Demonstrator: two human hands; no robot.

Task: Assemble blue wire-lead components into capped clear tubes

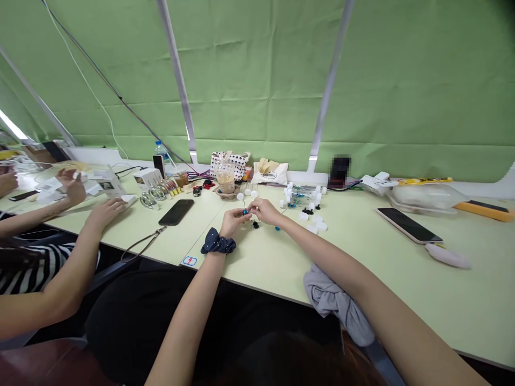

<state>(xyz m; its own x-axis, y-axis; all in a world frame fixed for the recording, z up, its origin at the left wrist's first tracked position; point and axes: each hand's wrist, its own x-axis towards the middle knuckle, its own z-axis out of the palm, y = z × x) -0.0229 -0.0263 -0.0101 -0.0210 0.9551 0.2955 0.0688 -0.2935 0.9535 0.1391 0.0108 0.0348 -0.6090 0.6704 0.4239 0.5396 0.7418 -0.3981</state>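
Small blue part point(245, 212) at frame centre, raised between both hands over counter point(346, 252). Left hand point(232, 221) nearer: its fingers pinch part. Right hand point(263, 210) comes in from right of frame, fingertips bunched just beside part's right side; whether they grip, cannot tell. Thin dark stem point(244, 204) points nearly upright above part; part's own long axis too small to tell. Black piece point(255, 225) lies just below right fingers in frame.

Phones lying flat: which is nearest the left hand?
The black phone beside the brown strap; the pale-edged phone lies farther off, at far right.
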